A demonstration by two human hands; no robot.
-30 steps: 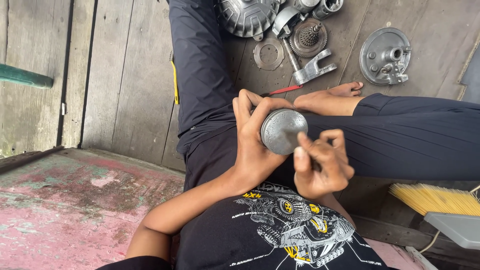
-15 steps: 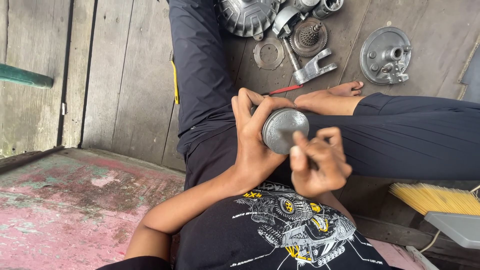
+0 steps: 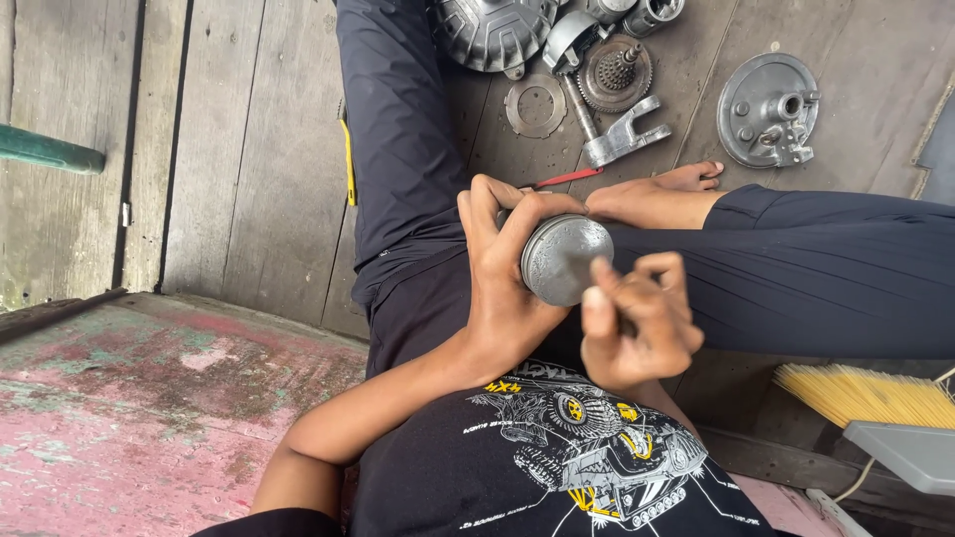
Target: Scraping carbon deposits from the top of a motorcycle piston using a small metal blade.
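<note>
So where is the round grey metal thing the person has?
In the head view, the round grey metal part sits mid-frame over the lap, gripped by the left hand, with the right hand touching its face.

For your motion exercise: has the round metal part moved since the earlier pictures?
No: the round metal part sits in the left hand, equally below the forked metal piece.
</note>
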